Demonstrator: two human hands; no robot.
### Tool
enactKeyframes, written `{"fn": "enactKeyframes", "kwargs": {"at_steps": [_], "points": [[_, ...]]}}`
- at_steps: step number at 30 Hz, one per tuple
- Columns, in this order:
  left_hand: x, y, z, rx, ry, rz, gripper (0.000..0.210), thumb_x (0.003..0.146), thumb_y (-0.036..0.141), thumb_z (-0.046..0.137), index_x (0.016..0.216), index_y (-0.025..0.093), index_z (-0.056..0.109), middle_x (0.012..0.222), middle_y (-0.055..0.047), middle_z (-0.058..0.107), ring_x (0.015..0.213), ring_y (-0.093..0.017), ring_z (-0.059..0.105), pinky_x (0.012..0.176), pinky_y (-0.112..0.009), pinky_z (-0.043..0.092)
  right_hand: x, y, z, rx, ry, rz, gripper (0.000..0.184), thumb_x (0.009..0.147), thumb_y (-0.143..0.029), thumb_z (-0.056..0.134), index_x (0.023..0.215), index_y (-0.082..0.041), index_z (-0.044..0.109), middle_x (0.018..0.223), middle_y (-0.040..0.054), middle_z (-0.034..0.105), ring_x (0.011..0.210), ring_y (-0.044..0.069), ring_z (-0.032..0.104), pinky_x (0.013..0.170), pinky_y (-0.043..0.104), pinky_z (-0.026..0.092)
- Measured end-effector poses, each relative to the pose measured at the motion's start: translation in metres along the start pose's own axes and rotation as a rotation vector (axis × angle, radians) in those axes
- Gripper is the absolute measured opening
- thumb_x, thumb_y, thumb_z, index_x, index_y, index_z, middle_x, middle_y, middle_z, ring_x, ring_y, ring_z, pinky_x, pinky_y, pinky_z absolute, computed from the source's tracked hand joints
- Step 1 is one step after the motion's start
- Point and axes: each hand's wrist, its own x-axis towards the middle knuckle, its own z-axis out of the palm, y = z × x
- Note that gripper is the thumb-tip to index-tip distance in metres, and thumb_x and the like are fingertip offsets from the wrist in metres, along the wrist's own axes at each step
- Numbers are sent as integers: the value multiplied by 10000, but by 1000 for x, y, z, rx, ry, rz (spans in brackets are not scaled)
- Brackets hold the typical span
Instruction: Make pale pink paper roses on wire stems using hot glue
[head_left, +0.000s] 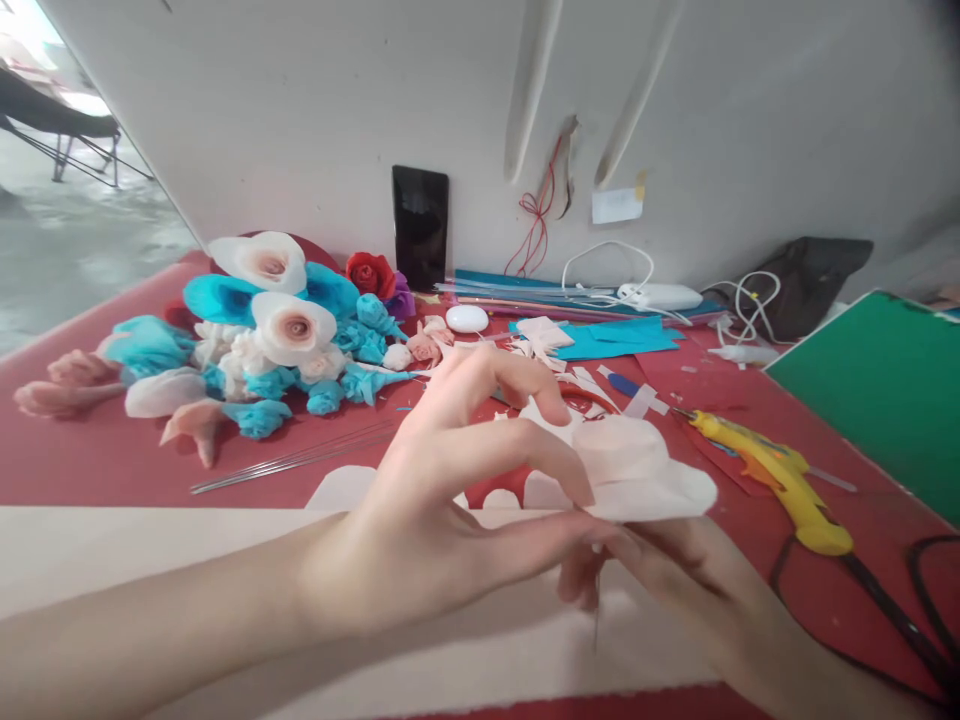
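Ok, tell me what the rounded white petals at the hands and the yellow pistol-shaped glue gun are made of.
White petals: matt, probably paper, perhaps fabric, since they're thin and softly curled. Glue gun: likely smooth plastic with slight sheen, given its moulded curves.

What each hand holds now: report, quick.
Left hand: closed, pinching the white flower near its base.
Right hand: closed at the same flower's base, by the wire stem.

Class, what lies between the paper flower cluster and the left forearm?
In the head view, thin metal wires lie there on the red tabletop, then some pale sheet.
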Motion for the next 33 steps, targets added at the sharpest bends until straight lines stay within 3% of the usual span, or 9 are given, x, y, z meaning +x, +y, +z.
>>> {"fn": "enactKeyframes", "kwargs": {"at_steps": [5,8,15,25,30,33], "points": [[4,5,-4,150,-1,163,126,743,207,704,664,204,605,825,-18,537,793,-156,542,788,-331,448,0,2,-4,-129,-27,-129,279,983,-289,364,913,-241,630,821,-3,664,775,109,618,730,185,487],[4,7,-5,177,4,171,140,750,166,680,655,201,584,808,-11,546,775,-144,537,760,-314,448,1,3,-2,-93,-19,-154,270,984,-277,359,942,-258,625,807,-5,658,752,109,616,717,193,492],[3,8,-6,177,36,124,162,696,51,620,678,197,550,771,5,554,706,-122,523,776,-324,438,-4,-1,8,87,-42,18,332,958,-414,395,870,-172,603,774,64,644,711,151,617,695,284,515],[0,9,-4,111,19,75,234,682,-8,494,737,210,557,612,29,588,610,-139,497,698,-349,436,7,-8,9,111,-41,122,474,868,-588,457,936,-144,610,712,72,599,709,184,612,676,334,508],[-2,6,-3,97,13,122,320,738,-10,450,803,228,653,652,10,545,667,-141,512,719,-335,403,1,3,15,278,-48,113,354,909,-480,472,876,-146,583,683,48,616,634,139,609,639,279,490],[-3,3,-1,46,15,81,259,773,18,496,868,220,628,650,21,543,624,-128,481,690,-321,387,-3,9,16,441,-73,85,252,942,-365,475,848,-150,565,681,29,644,606,92,608,621,216,473]]}}
